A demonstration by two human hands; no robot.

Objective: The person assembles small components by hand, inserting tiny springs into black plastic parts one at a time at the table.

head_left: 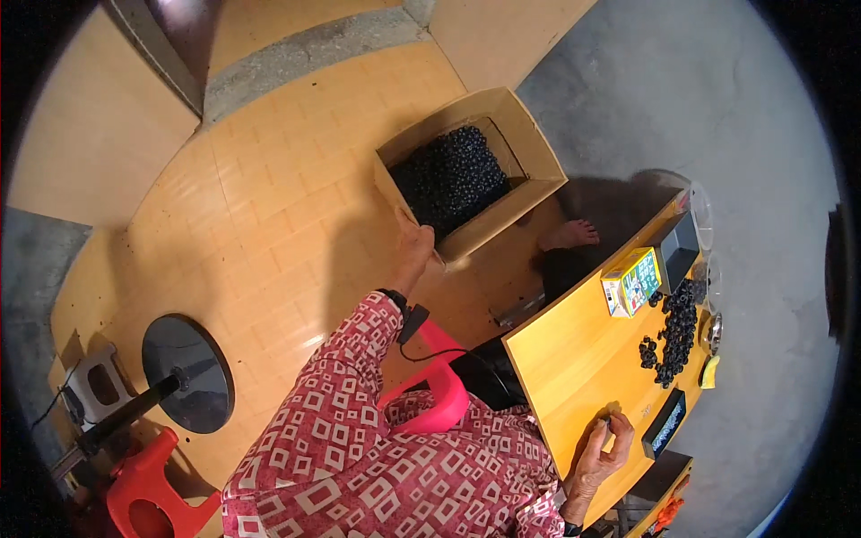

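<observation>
On the left, my left hand point(414, 248) grips the near corner of an open cardboard box point(484, 235). Inside the box is a big heap of small, shiny black pieces point(453, 177). My right hand point(603, 455) is over the yellow wooden table point(574, 359), its fingers curled in a pinch. Something small and dark shows at the fingertips, too small to name. Right of that hand lies a narrow black tray point(664, 423) with small pale-blue bits in it. Farther up the table is a loose pile of black pieces point(679, 336).
A yellow-green printed carton point(632, 282) and a dark grey bin point(679, 251) stand at the table's far end. A pink chair point(444, 394) is beside me. On the floor at left are a round black stand base point(186, 372), a red stool point(152, 489) and a grey stool point(100, 386).
</observation>
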